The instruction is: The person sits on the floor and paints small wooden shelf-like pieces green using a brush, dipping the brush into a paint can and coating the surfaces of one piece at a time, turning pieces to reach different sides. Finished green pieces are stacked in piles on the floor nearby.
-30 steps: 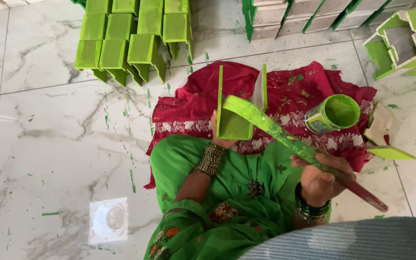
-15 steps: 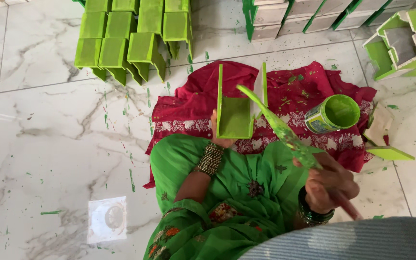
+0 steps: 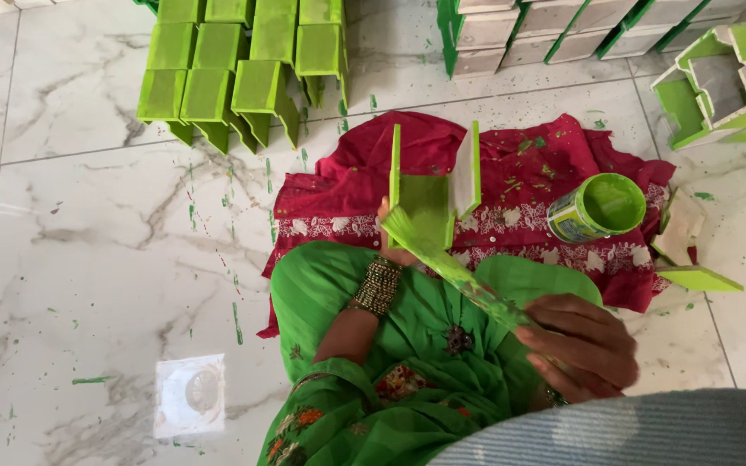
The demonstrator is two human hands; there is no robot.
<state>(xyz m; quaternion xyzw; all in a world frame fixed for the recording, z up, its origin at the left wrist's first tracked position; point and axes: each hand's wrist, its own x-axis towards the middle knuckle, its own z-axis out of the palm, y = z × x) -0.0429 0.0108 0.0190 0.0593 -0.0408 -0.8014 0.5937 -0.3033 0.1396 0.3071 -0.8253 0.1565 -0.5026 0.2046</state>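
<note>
A green-coated, U-shaped bracket (image 3: 432, 194) stands upright, inner wall white.

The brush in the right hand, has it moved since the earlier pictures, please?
Yes. Its tip has swung left, away from the paint can, onto the box; the brush lies lower, gripped by the right hand.

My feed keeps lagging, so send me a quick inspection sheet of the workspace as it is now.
Surface: marble floor, flecked with green paint.
Job's things: green U-shaped piece on red cloth; paint-coated brush; open paint can.
Clutter: painted pieces in rows, white blocks, floor drain.
Hands: left hand steadies the piece; right hand grips the brush.
Cables: nothing seen.
Surroundings: green clothing over the lap.
</note>
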